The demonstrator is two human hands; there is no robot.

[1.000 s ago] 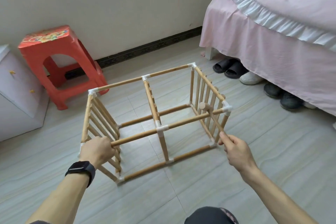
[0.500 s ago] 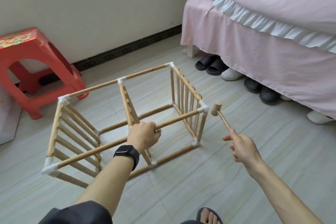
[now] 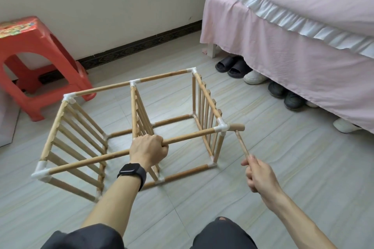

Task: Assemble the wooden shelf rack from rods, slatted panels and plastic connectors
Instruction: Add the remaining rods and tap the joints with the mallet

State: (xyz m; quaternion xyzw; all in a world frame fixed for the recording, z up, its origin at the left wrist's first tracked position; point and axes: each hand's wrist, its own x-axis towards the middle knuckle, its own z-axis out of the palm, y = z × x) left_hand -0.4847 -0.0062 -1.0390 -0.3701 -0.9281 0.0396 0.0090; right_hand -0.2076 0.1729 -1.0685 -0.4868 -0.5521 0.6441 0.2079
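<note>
Fingers [image 3: 163, 147] of my L hand [image 3: 148, 149] wrapped tight round the near top rod [image 3: 188, 137]. Room: pale tile floor [image 3: 293, 178], pink bed [image 3: 283, 36] on R, rack [image 3: 133, 107] standing on the tiles in front of me, red stool [image 3: 40, 46] back L by the wall, shoes [image 3: 232, 66] under the bed. R hand [image 3: 261, 174] pinches the mallet [image 3: 240, 141] handle, head right against the corner connector [image 3: 221, 127].

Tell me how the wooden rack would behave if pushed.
The rack is probably light: thin rods, open sides. It would likely slide on the smooth tiles rather than tip, being wide and low. Plastic connectors may let it flex.
</note>
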